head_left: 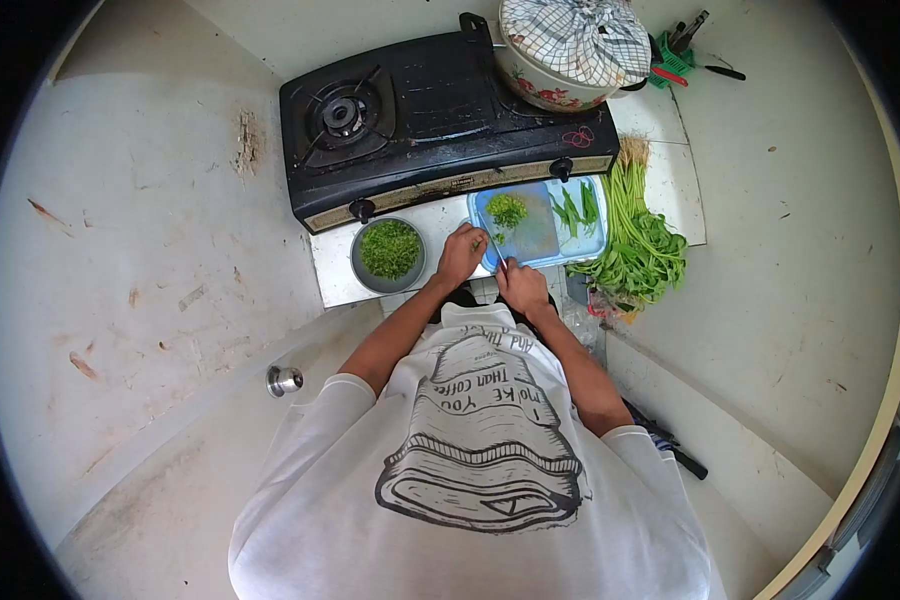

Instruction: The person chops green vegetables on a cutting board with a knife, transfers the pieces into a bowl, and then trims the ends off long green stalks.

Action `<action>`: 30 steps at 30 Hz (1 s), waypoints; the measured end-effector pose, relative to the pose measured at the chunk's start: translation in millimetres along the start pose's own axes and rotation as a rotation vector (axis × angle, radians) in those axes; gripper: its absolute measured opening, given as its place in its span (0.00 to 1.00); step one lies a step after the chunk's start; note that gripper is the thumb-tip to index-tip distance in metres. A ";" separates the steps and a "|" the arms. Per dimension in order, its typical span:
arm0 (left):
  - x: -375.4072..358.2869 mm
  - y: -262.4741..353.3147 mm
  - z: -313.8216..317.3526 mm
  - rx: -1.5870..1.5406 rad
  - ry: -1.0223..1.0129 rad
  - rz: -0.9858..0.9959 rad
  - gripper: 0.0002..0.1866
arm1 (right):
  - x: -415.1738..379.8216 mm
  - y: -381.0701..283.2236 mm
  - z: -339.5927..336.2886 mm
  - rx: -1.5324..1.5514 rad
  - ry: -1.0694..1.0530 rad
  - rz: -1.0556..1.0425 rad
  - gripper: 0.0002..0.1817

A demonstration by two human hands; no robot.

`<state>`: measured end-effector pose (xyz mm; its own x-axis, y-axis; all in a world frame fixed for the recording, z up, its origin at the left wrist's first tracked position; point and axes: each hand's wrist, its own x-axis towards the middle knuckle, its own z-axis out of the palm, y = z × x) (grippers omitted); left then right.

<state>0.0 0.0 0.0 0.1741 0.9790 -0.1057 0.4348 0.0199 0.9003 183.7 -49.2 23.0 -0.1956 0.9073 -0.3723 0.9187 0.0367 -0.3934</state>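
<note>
My right hand (523, 287) is closed round the handle of a small knife (500, 256), its blade pointing up and left over the near edge of a light blue tray (599, 240). Close to the blade, my left hand (463, 253) has its fingers curled together at the tray's left edge; what they pinch, if anything, is too small to tell. Finely chopped greens (507, 210) lie in a small heap on the tray. To their right rest several cut green leaves (575, 211). A grey bowl (358, 272) full of chopped greens (390, 249) stands left of my left hand.
Behind the tray stands a black two-burner stove (440, 105), with a cloth-covered floral pot (550, 92) on its right side. A bunch of leafy greens (635, 235) lies right of the tray. A green basket (673, 62) with utensils sits at the back right. Walls close in both sides.
</note>
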 end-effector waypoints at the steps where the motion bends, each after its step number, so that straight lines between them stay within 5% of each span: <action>1: -0.3 -2.8 0.1 0.005 0.005 0.024 0.05 | -0.1 -1.8 -0.4 -0.008 0.001 -0.002 0.21; 11: -7.9 -11.8 1.6 0.094 0.042 0.245 0.06 | 7.7 -0.2 2.5 -0.003 0.026 -0.010 0.23; 17: -5.1 -10.2 1.0 0.014 0.030 0.082 0.07 | 4.4 7.5 2.9 0.006 0.007 0.020 0.24; 30: -3.7 -6.4 0.2 0.023 0.044 0.084 0.05 | 5.2 -1.1 2.0 0.004 0.006 -0.041 0.22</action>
<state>-3.3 -3.7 -5.4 0.1724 0.9850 -0.0113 0.4403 -0.0668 0.8953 180.9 -45.4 19.8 -0.2314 0.9075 -0.3507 0.9086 0.0727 -0.4114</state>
